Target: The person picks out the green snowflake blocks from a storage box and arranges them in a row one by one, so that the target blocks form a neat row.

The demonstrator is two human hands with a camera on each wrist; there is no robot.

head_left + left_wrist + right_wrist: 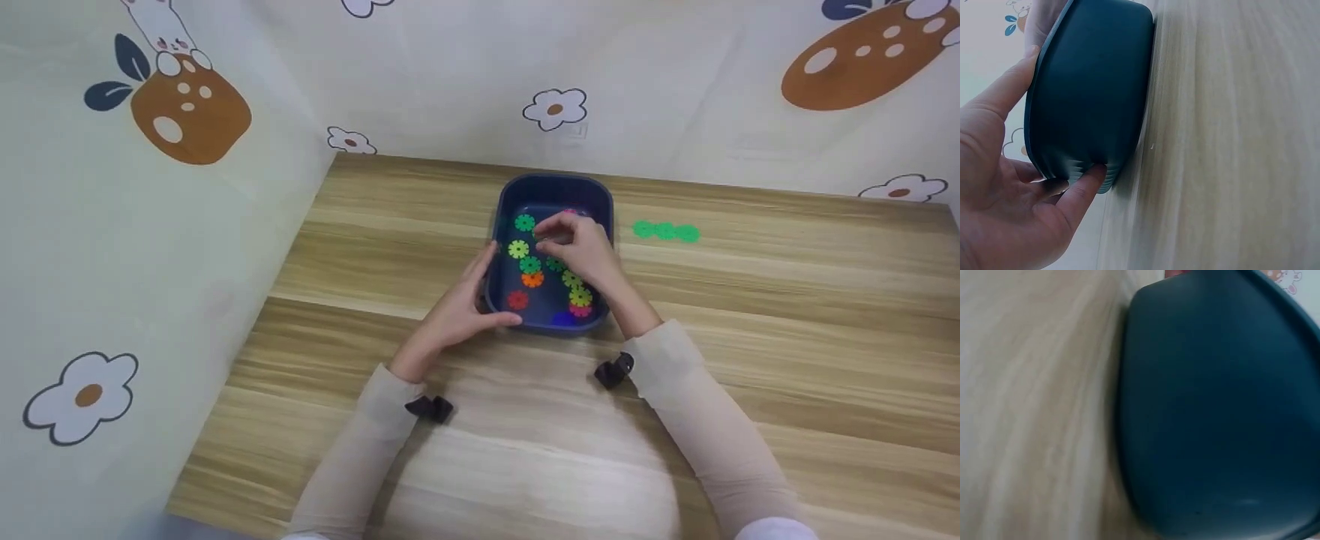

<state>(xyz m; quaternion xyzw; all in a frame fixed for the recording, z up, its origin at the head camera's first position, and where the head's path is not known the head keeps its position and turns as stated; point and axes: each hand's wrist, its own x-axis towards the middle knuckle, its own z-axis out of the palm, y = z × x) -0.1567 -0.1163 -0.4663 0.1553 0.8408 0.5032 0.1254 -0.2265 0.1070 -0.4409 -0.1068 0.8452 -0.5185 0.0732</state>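
A dark blue plastic bin sits on the wooden table, with several flower-shaped toy discs inside. My left hand grips the bin's near left corner, thumb along the front rim and fingers against the left wall; the left wrist view shows its fingertips on the ridged end. My right hand reaches inside, thumb and forefinger curled close together beside a green disc; I cannot tell whether they pinch a piece. Near them lie a yellow disc, an orange disc and a red disc. The bin's outer wall hides the right hand in the right wrist view.
To the right of the bin, three green discs lie joined in a row on the table. A printed cloth with flowers and fruit hangs behind the table and along the left side.
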